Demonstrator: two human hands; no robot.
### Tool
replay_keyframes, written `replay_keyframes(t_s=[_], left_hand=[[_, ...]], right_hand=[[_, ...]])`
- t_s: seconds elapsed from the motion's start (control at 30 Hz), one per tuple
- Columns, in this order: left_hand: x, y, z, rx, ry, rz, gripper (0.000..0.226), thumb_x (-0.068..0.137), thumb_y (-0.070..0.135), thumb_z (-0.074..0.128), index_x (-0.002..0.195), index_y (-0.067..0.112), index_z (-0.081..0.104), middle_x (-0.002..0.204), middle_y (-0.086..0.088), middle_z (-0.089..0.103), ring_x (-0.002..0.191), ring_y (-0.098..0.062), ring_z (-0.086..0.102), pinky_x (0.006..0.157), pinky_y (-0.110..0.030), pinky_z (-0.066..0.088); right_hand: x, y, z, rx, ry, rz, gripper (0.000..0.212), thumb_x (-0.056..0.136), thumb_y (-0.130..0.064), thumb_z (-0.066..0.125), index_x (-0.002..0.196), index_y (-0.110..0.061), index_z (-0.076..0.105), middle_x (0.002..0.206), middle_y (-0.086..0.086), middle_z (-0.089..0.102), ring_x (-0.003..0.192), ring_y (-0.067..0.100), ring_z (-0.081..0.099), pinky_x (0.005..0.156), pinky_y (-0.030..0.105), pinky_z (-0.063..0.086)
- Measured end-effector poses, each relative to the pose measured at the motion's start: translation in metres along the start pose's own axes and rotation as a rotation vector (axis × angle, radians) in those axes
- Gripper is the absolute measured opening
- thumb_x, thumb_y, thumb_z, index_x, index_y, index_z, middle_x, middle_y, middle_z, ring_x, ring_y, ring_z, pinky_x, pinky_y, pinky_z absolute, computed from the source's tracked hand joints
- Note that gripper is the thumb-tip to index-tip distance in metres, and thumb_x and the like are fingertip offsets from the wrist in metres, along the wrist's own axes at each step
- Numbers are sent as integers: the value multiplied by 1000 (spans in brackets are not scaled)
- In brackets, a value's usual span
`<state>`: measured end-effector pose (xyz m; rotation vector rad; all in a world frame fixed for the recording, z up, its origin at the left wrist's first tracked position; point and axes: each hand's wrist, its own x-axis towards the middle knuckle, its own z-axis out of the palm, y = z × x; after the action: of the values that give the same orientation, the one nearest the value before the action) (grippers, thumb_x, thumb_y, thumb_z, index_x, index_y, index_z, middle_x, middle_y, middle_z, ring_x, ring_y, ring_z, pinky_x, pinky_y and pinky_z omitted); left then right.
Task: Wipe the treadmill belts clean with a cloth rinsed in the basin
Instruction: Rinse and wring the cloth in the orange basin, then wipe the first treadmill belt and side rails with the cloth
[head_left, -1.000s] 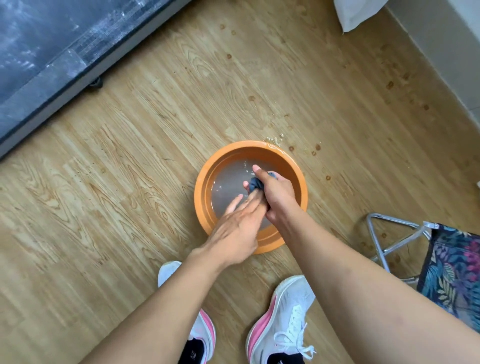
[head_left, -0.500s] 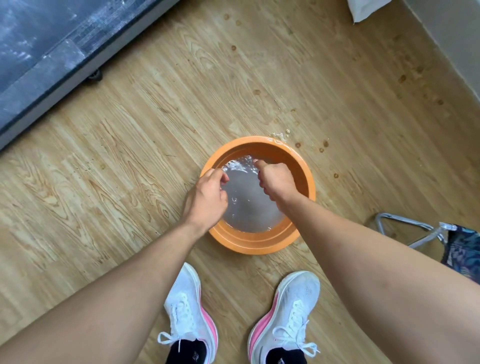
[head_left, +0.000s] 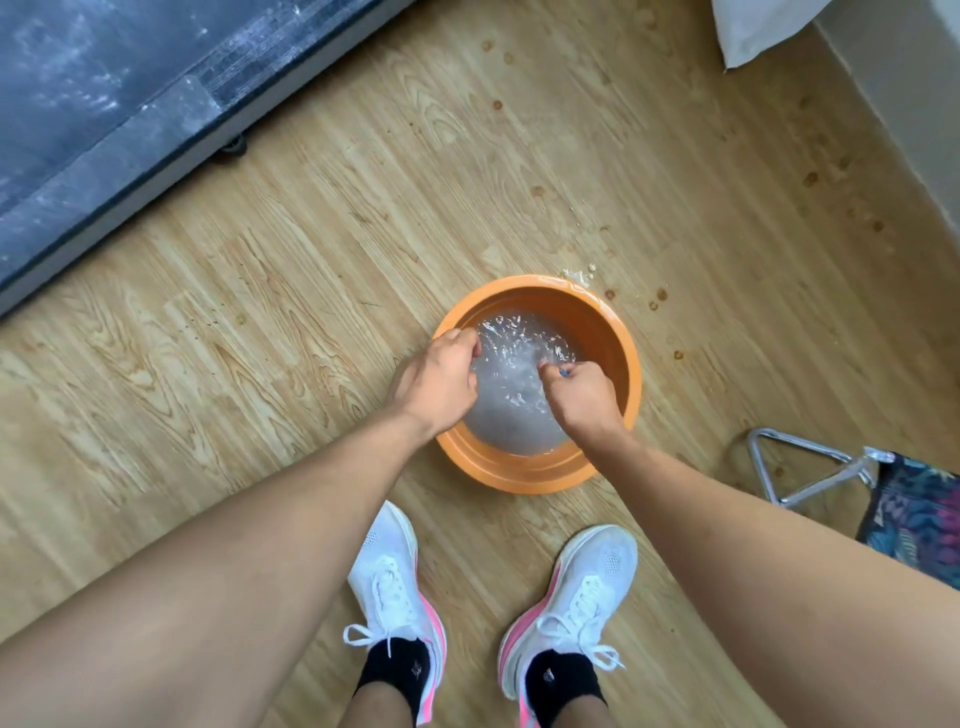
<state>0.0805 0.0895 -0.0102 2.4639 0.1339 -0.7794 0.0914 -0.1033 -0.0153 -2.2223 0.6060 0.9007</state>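
Observation:
An orange basin (head_left: 613, 332) of rippling water stands on the wooden floor in front of my feet. My right hand (head_left: 584, 400) is dipped into its right side, fingers curled round the dark blue cloth (head_left: 564, 371); only a small tip of the cloth shows at my knuckles. My left hand (head_left: 439, 379) sits at the basin's left edge with its fingers curled over the rim, fingertips toward the water. The treadmill (head_left: 104, 119), with a dusty dark belt and grey side rail, crosses the upper left corner.
My white and pink shoes (head_left: 395, 587) stand just below the basin. A metal-framed folding stool with patterned fabric (head_left: 909, 509) is at the right. A wall and a white cloth (head_left: 753, 26) are at the upper right. Water drops and stains dot the floor near the basin.
One second ago both hands were together on the cloth above the water. Since then my left hand has moved to the left rim and my right hand has plunged the cloth in, churning the water.

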Motion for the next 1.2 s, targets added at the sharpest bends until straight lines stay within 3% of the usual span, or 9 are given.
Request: replay_keyframes(t_s=[0.07,0.17,0.37,0.53,0.73,0.83,0.97,1.1,1.2], left_hand=[[-8,2,-20,30,-40,-1,26,94,13,53,119,20,55,124,-2,61,111,-32,63,93,-42,52],[-33,13,-49,65,-76,-49,31,97,17,56,127,15,54,132,-7,59,119,-35,61,98,-43,51],[-102,38,-87,74,-101,-98,32,93,19,58,125,15,55,133,-10,57,124,-36,60,101,-44,51],[-153,64,-135,13,39,-248,25,94,17,56,119,15,59,128,-9,61,121,-35,61,97,-44,51],[-253,114,-267,-13,202,-350,21,94,27,55,112,16,61,124,-6,64,115,-34,64,91,-38,49],[-320,140,-345,-36,304,-422,23,94,40,54,101,20,63,117,-3,68,105,-33,67,85,-36,48],[-409,151,-422,-129,382,-562,21,93,41,55,97,21,60,111,-2,69,100,-32,66,81,-34,46],[-488,137,-453,-228,363,-700,21,96,40,55,102,21,62,116,-3,70,103,-30,67,84,-33,50],[-533,114,-455,-313,337,-779,23,95,39,55,104,20,63,111,-3,71,99,-30,68,85,-36,55]], right_hand=[[-19,1,-10,-21,-60,21,47,100,-41,57,65,-11,65,53,-3,63,57,27,67,64,32,51],[-51,-15,-31,-277,-101,-65,42,96,-50,54,72,-17,64,74,3,73,74,31,71,73,38,58],[-110,-81,-76,-622,-114,-198,19,93,-34,55,87,-16,60,87,7,64,80,32,62,60,31,41],[-174,-110,-111,-813,-137,-303,8,94,-26,53,100,-21,54,96,7,60,84,32,58,67,33,41],[-301,-154,-170,-1000,-228,-437,23,95,-25,52,113,-15,62,113,11,68,101,36,68,75,36,50],[-367,-205,-195,-1043,-243,-508,22,96,-24,50,112,-16,63,111,7,67,101,32,68,72,31,44],[-444,-300,-205,-1041,-245,-653,14,96,-20,51,104,-17,62,103,8,65,100,34,68,78,33,54],[-513,-412,-185,-988,-218,-818,27,94,-21,53,116,-12,66,114,12,68,102,36,68,73,32,47],[-561,-494,-149,-958,-215,-942,25,93,-22,54,111,-11,67,110,14,68,101,37,67,75,33,48]])
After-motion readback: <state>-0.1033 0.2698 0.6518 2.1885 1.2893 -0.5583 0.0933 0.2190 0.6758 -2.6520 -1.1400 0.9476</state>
